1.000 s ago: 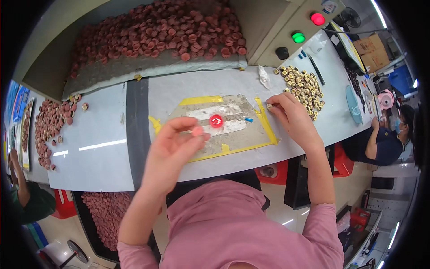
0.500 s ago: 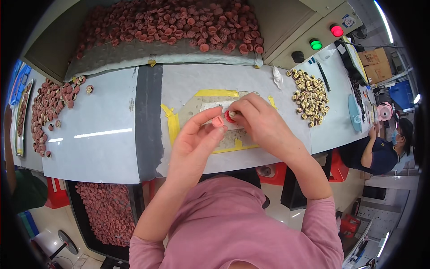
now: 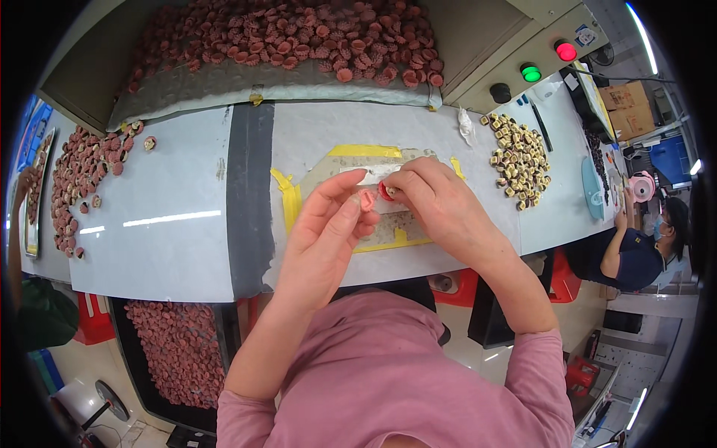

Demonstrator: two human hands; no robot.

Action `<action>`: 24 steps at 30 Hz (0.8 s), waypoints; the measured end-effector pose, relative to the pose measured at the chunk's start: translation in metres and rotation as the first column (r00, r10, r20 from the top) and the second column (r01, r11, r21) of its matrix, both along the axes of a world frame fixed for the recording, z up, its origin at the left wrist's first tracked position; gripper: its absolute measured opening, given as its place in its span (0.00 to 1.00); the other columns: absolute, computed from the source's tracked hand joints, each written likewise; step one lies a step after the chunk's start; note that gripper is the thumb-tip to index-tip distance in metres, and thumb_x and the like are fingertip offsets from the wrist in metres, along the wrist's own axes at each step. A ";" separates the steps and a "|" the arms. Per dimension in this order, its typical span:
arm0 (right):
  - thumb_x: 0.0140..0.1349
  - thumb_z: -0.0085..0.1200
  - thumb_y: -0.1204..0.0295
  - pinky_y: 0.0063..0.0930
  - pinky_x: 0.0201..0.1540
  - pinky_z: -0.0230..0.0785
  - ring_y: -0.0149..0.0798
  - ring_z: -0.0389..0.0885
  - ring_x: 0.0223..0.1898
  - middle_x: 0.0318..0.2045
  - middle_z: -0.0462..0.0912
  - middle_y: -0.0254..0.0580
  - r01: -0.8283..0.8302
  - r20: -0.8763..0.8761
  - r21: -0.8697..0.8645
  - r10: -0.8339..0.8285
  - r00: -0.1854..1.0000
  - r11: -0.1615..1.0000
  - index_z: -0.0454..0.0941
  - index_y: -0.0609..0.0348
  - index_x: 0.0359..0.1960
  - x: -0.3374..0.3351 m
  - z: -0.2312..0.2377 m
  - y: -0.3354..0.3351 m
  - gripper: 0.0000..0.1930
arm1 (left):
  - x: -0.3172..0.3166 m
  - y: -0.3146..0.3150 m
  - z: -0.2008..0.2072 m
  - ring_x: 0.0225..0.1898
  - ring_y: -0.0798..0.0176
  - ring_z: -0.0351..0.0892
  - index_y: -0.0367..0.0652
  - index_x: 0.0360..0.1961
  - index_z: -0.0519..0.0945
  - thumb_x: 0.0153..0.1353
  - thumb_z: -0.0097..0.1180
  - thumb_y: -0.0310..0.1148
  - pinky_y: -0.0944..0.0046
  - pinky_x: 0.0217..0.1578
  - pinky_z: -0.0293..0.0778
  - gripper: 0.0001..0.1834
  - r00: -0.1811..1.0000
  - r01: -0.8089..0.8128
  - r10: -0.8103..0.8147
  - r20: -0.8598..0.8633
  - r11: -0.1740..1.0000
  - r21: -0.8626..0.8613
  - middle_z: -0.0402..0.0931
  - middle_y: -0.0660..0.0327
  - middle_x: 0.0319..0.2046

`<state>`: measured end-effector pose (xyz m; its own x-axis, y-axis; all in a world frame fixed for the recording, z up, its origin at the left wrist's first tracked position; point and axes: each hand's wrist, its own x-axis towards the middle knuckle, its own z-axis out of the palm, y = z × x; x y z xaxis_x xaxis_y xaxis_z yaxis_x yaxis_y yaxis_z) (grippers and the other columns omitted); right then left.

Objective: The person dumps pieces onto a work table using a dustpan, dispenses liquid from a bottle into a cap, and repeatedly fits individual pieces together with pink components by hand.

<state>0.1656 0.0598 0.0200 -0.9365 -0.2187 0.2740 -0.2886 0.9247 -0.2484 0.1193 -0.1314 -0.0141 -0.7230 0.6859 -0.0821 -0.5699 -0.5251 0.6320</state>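
Note:
Above the work board (image 3: pixel 314 179), my left hand (image 3: pixel 323 225) pinches a small pink hollow piece (image 3: pixel 367 199) between thumb and fingers. Just to its right, my right hand (image 3: pixel 447 213) has its fingertips closed on a small pale, dark-flecked piece (image 3: pixel 392 192). That piece lies against a red round part (image 3: pixel 385 191), whose right side my fingers partly hide. A pale flat bar under both hands carries the red part. The two hands are close together, and my left index finger is lifted off the pink piece.
Yellow tape (image 3: pixel 366 151) edges the board. Cream-and-dark square pieces (image 3: pixel 519 160) lie to the right, beside a crumpled white wrapper (image 3: pixel 466 127). Pink-and-cream pieces (image 3: pixel 93 160) are heaped at left. Pink cups fill a boxy housing (image 3: pixel 478 75) behind and a black crate (image 3: pixel 142 373) below. A person (image 3: pixel 635 246) sits far right.
My left thumb has slid up over the pink piece, and the index finger has straightened away from it. My right hand stays at the red part, its fingers shifted slightly.

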 end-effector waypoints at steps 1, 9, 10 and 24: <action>0.54 0.50 0.76 0.38 0.45 0.69 0.49 0.74 0.42 0.37 0.73 0.46 0.006 0.014 0.001 -0.006 1.000 1.000 0.71 0.60 0.39 0.000 0.001 0.000 0.11 | 0.000 0.000 0.000 0.44 0.73 0.72 0.40 0.59 0.68 0.69 0.46 0.30 0.71 0.48 0.69 0.18 1.000 0.002 -0.002 0.028 1.000 0.004 0.73 0.64 0.47; 0.59 0.53 0.78 0.32 0.41 0.70 0.44 0.77 0.37 0.38 0.74 0.45 0.142 0.107 -0.416 -0.107 0.988 0.898 0.74 0.62 0.42 0.007 0.000 -0.001 0.09 | 0.003 -0.001 0.007 0.46 0.72 0.72 0.41 0.57 0.69 0.70 0.46 0.32 0.70 0.49 0.68 0.16 1.000 0.016 -0.015 0.023 0.997 -0.079 0.73 0.65 0.45; 0.61 0.52 0.79 0.29 0.40 0.70 0.42 0.77 0.36 0.38 0.74 0.44 0.187 0.145 -0.571 -0.125 0.981 0.799 0.74 0.63 0.42 0.010 0.002 -0.002 0.08 | 0.004 -0.001 0.006 0.46 0.72 0.72 0.41 0.56 0.69 0.70 0.47 0.33 0.70 0.49 0.68 0.16 0.999 0.016 -0.014 0.029 0.997 -0.073 0.73 0.65 0.45; 0.55 0.57 0.82 0.31 0.38 0.72 0.45 0.76 0.37 0.37 0.75 0.44 0.006 -0.130 -0.612 -0.108 0.986 0.791 0.74 0.61 0.43 0.018 -0.002 -0.038 0.13 | 0.018 0.010 0.005 0.44 0.72 0.74 0.37 0.52 0.72 0.70 0.46 0.31 0.70 0.48 0.71 0.13 0.906 -0.268 0.165 -0.391 0.936 -0.226 0.75 0.62 0.45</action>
